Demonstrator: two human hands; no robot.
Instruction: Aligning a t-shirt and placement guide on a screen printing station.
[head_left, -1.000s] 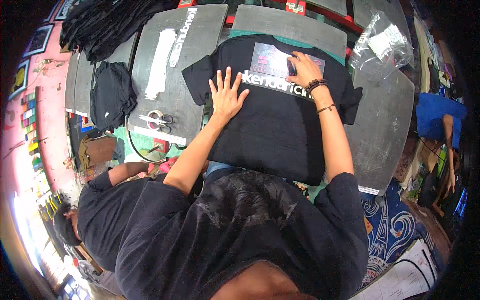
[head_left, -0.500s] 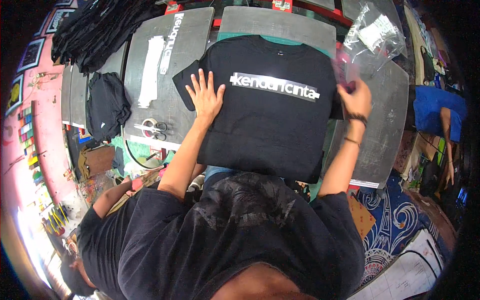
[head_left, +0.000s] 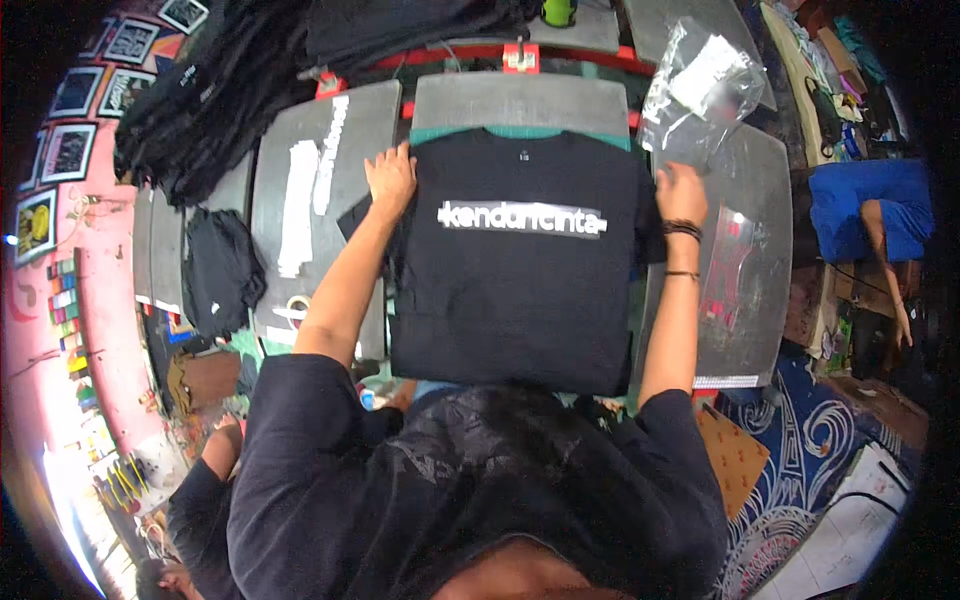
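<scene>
A black T-shirt (head_left: 510,310) lies flat, front up, with its neckline away from me. White lettering on a grey-edged strip (head_left: 525,222) runs across its chest. My left hand (head_left: 392,180) is at the left shoulder, its fingers drawn together on the fabric edge. At the opposite sleeve, my right hand (head_left: 682,195) has its fingers curled in at the cloth, slightly blurred. Right of that forearm, a clear film with red marks (head_left: 730,265) lies on the neighbouring grey board (head_left: 765,200).
On the left board (head_left: 270,210) are white printed strips (head_left: 298,205) and scissors (head_left: 297,308), partly behind my arm. Black garments (head_left: 222,270) are piled further left. A clear plastic bag (head_left: 700,90) lies at the far right. Another person's arm (head_left: 885,260) shows at right, another person at lower left.
My right hand has let go of the reddish film, which now lies on the right board. My left hand has gone from lying flat on the shirt to its shoulder edge. The view has shifted.
</scene>
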